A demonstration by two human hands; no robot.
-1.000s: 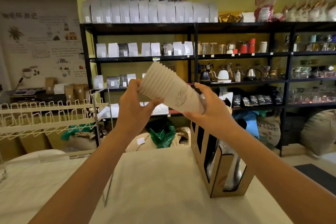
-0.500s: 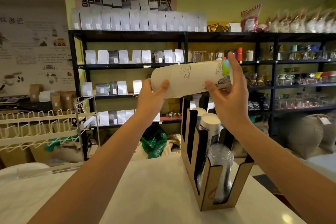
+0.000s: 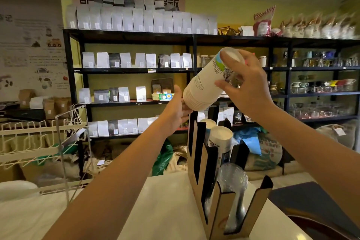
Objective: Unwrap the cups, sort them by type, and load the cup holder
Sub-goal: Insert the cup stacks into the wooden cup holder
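Observation:
I hold a stack of white paper cups (image 3: 202,87) tilted in the air above the cup holder (image 3: 216,208). My left hand (image 3: 176,111) grips the stack's wide lower end. My right hand (image 3: 245,87) grips its narrow upper end, where a printed cup bottom shows. The brown and black cardboard cup holder stands on the white table (image 3: 161,212). Its near slot holds a stack of clear plastic cups (image 3: 233,187). Behind it stand two stacks of white paper cups (image 3: 220,136), bottoms up.
A white wire rack (image 3: 39,142) with an acrylic panel stands at the table's left. Black shelves (image 3: 136,70) with coffee bags and glassware fill the back wall. Sacks lie on the floor behind the table. A dark surface (image 3: 303,200) is at the lower right.
The cup stack has turned from lying level to tilted, narrow end up at the right. Both hands have moved with it to just above the holder's back slots.

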